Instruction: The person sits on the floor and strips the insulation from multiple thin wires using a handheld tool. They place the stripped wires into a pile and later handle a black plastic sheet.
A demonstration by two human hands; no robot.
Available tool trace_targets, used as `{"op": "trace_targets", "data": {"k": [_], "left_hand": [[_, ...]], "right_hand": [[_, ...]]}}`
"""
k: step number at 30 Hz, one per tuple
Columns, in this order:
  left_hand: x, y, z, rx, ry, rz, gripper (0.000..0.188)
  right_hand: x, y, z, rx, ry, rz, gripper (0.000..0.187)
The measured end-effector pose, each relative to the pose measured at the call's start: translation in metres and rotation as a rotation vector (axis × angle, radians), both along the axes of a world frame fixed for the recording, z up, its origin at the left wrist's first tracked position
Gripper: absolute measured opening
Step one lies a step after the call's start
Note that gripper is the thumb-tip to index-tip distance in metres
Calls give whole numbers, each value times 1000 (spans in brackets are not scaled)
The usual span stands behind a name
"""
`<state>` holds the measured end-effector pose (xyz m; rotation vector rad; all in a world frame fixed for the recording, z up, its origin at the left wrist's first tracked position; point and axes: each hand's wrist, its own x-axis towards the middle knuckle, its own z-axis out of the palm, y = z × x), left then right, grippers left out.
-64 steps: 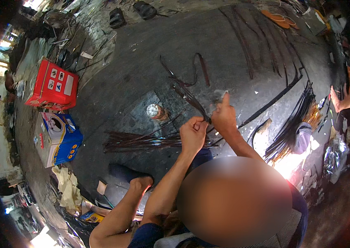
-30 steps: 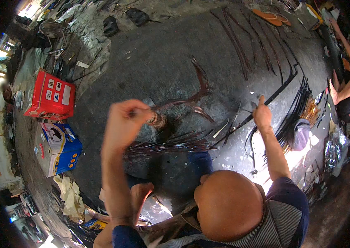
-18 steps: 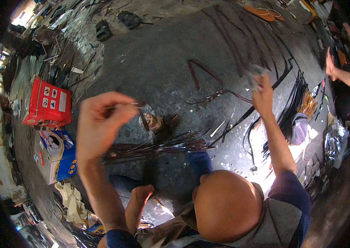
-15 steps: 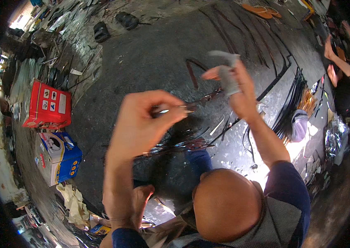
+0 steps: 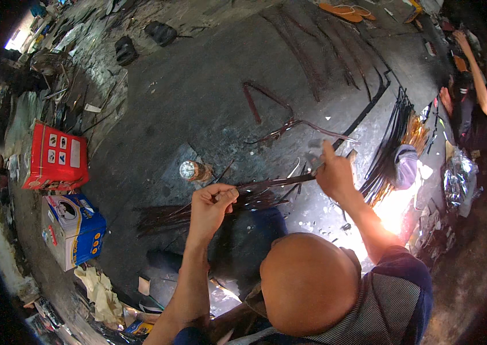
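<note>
My left hand (image 5: pixel 212 210) is closed, its thumb and fingertips pinching one end of a long dark strip (image 5: pixel 275 183). Stretched across to the right, the strip meets my right hand (image 5: pixel 337 175), whose fingers curl in on it; a grey, blurred patch shows at those fingertips. A pile of dark strips (image 5: pixel 163 219) lies on the floor under and left of my left hand. Just beyond that hand stands a small round container (image 5: pixel 189 170) with a shiny top. Thin reddish-brown strips (image 5: pixel 292 123) lie loose beyond my hands.
Left are a red box (image 5: pixel 54 158) and a blue-and-white box (image 5: pixel 74 230). Black strips (image 5: pixel 390 135) fan out at right beside a greyish-purple cloth (image 5: pixel 406 167). Far off are orange sandals (image 5: pixel 341 11) and black footwear (image 5: pixel 160 33). Another person's arm (image 5: pixel 481 86) shows at far right.
Both hands have come down closer to the floor, the right one out of its raised position. The round container, hidden before, now shows. The strip between the hands now lies lower and straighter.
</note>
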<state>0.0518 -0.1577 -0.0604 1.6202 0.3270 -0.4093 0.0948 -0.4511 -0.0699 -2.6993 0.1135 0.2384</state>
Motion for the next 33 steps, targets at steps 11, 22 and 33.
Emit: {"op": "trace_targets", "data": {"k": [11, 22, 33], "left_hand": [[0, -19, 1, 1, -208, 425, 7], [-2, 1, -12, -260, -110, 695, 11], [-7, -5, -21, -684, -130, 845, 14]], "right_hand": [[14, 116, -22, 875, 37, 623, 32], [17, 136, -10, 822, -250, 727, 19], [21, 153, -3, 700, -388, 719, 22]]}}
